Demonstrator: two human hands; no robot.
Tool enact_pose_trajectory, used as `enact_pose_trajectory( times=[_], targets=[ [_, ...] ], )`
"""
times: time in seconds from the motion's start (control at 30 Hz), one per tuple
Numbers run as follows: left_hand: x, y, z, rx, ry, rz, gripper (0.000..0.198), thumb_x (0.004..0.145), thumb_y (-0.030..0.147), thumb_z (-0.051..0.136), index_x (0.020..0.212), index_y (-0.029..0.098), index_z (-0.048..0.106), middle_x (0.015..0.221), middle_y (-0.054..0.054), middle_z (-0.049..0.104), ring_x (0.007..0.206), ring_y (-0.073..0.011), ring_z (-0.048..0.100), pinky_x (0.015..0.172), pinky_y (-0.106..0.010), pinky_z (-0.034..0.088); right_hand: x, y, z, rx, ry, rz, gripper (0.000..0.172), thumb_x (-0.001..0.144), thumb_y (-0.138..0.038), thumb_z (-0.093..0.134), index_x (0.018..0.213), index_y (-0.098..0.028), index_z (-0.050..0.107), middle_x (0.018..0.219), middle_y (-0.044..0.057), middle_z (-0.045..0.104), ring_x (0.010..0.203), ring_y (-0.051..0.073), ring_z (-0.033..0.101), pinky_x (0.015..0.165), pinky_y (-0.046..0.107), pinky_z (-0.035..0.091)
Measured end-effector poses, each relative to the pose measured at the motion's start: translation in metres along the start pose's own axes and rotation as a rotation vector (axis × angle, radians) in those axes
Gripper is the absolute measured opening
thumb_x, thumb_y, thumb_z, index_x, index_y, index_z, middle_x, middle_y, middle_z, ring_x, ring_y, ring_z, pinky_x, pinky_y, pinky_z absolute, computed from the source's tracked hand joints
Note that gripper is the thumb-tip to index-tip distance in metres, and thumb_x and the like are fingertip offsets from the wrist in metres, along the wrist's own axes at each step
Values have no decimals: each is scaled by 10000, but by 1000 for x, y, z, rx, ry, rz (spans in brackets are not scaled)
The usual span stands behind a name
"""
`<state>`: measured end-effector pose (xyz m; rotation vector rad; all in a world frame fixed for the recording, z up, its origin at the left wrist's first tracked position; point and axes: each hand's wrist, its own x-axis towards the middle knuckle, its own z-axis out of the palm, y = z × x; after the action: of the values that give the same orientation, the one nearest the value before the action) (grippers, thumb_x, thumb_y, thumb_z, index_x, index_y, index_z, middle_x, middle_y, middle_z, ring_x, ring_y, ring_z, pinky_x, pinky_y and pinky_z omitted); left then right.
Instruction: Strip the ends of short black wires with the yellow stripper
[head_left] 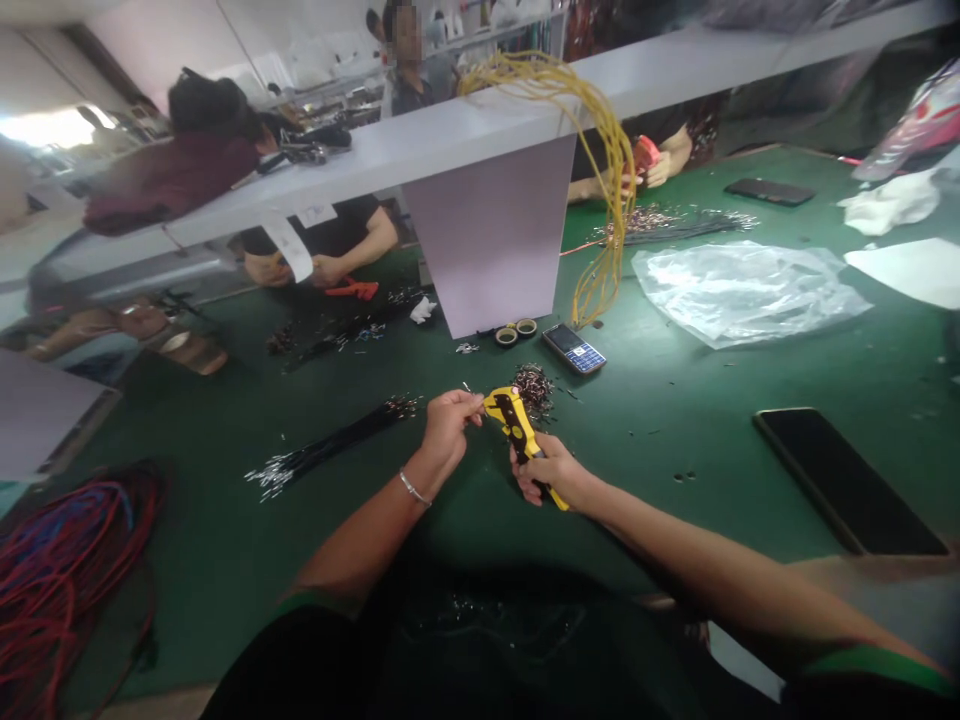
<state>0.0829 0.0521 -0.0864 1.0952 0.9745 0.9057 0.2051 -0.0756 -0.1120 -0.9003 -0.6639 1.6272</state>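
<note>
At lower centre of the frame, the right hand (546,470) has its grip closed around a yellow wire stripper (514,420), while the left hand (450,425) pinches a thin wire end (466,387) at its nose. A slack pinch could let the wire slip, and a careless elbow could scatter the loose terminals (534,390) just beside.

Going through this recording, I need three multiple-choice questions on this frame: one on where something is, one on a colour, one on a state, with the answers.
1. Where is the keypad mobile phone?
A) On the green mat, beyond the yellow wire stripper
B) Under a plastic bag
C) In a hand

2. What colour is the cable bundle draped over the white shelf?
A) Red
B) Yellow
C) Blue

3. What is the right hand doing?
A) Resting flat on the mat
B) Holding the phone
C) Gripping the stripper

Answers:
1. A: it lies uncovered on the mat, past the stripper.
2. B: yellow strands loop over the shelf.
3. C: its fingers wrap the stripper's handles.
</note>
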Motion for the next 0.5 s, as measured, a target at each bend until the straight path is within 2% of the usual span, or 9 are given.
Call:
enact_pose_trajectory(
  times=[0.17, 0.5],
  targets=[
    [-3, 3, 0, -6, -10, -5, 194, 551, 237, 757, 536, 127, 598, 504, -5, 583, 432, -76, 480, 474, -229, 356, 0, 1, -3, 55, -46, -14, 236, 567, -60, 564, 774, -165, 518, 512, -55, 548, 349, 88, 449, 312, 216, 397],
    [-20, 23, 7, -58, -78, 29, 195, 600, 233, 760, 550, 125, 605, 536, -7, 589, 466, -75, 496, 514, -229, 371, -8, -8, -7, 71, -163, -73, 183, 595, -39, 591, 749, -136, 569, 579, -22, 573, 397, 95, 485, 366, 246, 429]
  ],
)
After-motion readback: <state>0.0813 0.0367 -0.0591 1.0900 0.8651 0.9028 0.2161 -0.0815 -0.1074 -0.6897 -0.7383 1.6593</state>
